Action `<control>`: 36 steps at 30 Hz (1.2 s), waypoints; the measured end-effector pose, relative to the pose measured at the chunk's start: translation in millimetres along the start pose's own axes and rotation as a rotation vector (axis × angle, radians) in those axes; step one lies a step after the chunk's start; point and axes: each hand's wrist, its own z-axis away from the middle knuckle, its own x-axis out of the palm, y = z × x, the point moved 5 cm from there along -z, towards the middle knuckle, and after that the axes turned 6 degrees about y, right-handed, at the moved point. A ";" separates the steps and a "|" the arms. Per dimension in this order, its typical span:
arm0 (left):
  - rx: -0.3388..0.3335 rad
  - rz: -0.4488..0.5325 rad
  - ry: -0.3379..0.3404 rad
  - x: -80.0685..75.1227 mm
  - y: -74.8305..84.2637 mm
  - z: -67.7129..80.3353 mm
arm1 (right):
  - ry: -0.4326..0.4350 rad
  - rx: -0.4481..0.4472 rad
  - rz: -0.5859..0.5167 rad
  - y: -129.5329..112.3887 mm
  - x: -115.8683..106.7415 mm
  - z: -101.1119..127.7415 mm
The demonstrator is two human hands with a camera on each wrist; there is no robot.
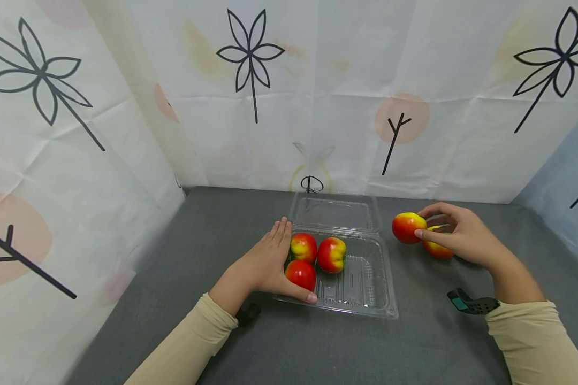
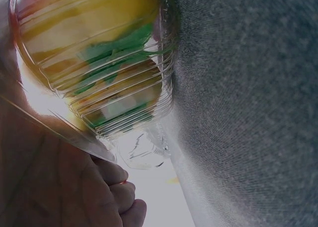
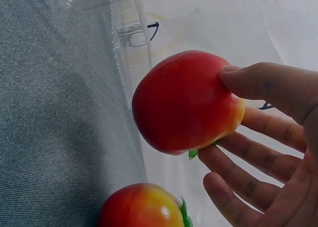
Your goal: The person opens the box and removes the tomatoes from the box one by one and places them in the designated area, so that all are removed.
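Observation:
My right hand point(image 1: 462, 235) pinches a red-and-yellow apple point(image 3: 184, 103) between thumb and fingertips, to the right of a clear plastic clamshell box point(image 1: 389, 289). Green leaf bits show under the held fruit. A second apple point(image 3: 144, 207) lies just below it on the table, partly behind the hand in the head view. Along the box's left side rests my left hand point(image 1: 262, 262), its fingers straight at the rim and its thumb across the front left corner. Inside the box's left half sit three apples point(image 1: 332, 255); green leaves show through the ribbed wall in the left wrist view.
The box's lid point(image 1: 334, 213) lies folded back toward the rear cloth wall point(image 1: 347, 133), which is printed with flowers. Grey cloth covers the table point(image 1: 289, 353). A dark band point(image 1: 472, 303) is on the right wrist.

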 end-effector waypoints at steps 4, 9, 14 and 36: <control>-0.001 0.000 -0.001 0.0 -0.2 -0.1 | -0.003 -0.003 0.005 1.3 2.2 -1.1; -0.001 0.000 -0.002 -0.7 0.0 -0.1 | -0.010 -0.005 0.009 2.8 4.2 -1.5; 0.001 0.001 -0.004 -1.2 0.2 -0.3 | 0.000 -0.012 0.033 3.8 4.8 -1.2; 0.007 -0.005 0.006 -0.5 0.4 0.1 | 0.013 -0.032 0.065 7.1 10.6 -2.6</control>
